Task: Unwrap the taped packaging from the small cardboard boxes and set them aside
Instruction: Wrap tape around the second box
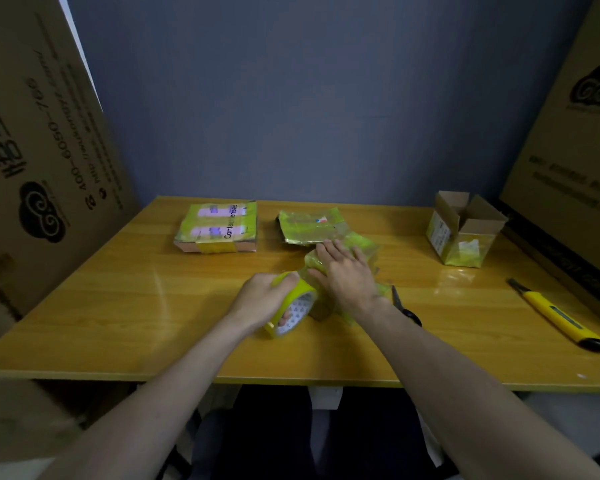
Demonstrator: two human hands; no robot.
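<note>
Two hands work together: the left hand (262, 299) grips the tape roll (293, 308), the right hand (345, 271) lies flat, open, on the small taped box (357, 251), likely light and slick.

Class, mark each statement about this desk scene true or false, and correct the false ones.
1. The left hand grips a roll of yellow tape. True.
2. The yellow utility knife lies at the left edge of the table. False: it lies on the right.
3. The open cardboard box stands at the far right of the table. True.
4. The right hand holds the scissors. False: it rests flat on a taped package; the scissors lie beside its wrist.
</note>
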